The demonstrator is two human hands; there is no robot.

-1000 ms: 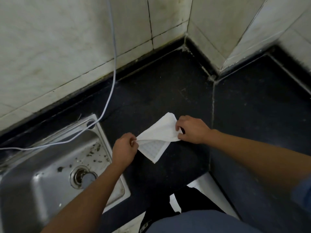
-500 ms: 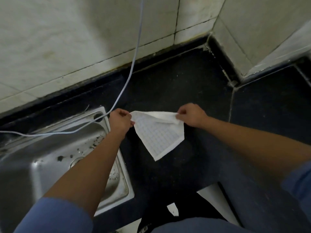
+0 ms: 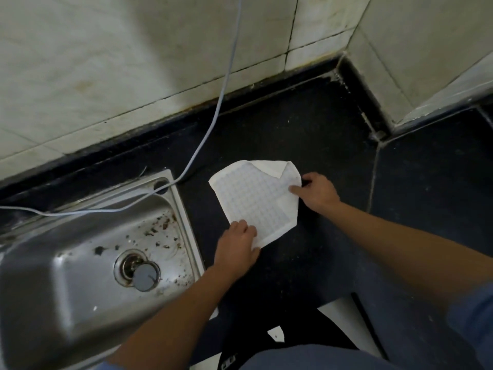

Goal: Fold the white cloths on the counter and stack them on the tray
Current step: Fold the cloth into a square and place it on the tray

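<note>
While the white cloth (image 3: 253, 198) lies spread on the black counter (image 3: 320, 124), its 12 o'clock corner flopped over, the left hand (image 3: 236, 249) grips its 7 o'clock corner and the right hand (image 3: 317, 192) pinches its 3 o'clock edge. At the cloth's 9 o'clock sits a debris-strewn steel sink (image 3: 53, 303), a pale cable (image 3: 223, 89) trailing over its rim. The left hand hides the gripped corner; the frame edges cut off sink and cable.
</note>
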